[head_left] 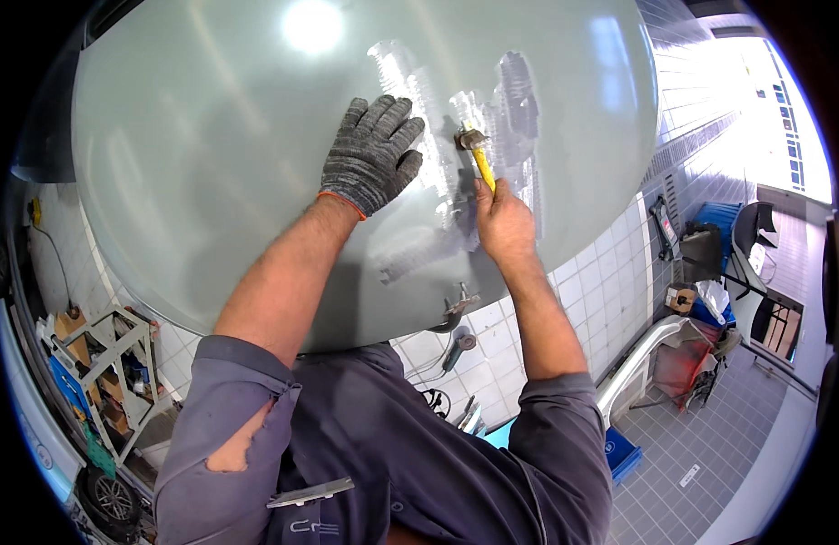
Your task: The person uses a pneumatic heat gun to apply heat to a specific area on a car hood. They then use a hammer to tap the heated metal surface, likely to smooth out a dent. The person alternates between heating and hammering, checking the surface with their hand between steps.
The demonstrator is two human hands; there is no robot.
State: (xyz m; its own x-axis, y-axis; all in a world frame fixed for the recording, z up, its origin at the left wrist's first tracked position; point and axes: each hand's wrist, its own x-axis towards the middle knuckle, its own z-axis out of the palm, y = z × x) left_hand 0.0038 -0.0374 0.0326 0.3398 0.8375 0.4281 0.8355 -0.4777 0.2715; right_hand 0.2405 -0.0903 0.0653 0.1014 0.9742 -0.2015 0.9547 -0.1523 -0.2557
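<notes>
A large grey-green car panel (229, 182), curved at its edges, spreads out in front of me. Several patches on it are sanded to bright bare metal (518, 109). My left hand (370, 154), in a grey knit glove with an orange cuff, lies flat on the panel, its fingers stretched out beside the left sanded streak. Bare and closed, my right hand (506, 221) grips the yellow handle of a hammer (483, 163). The hammer's metal head is over the sanded area, right of the glove; whether it touches the panel I cannot tell.
Below the panel's near edge is a power tool (458, 350) with a cord on the white tiled floor. A metal rack (115, 372) with tools and boxes stands at left. To the right are a white bumper (646, 359), a blue bin (623, 454) and a black chair (754, 227).
</notes>
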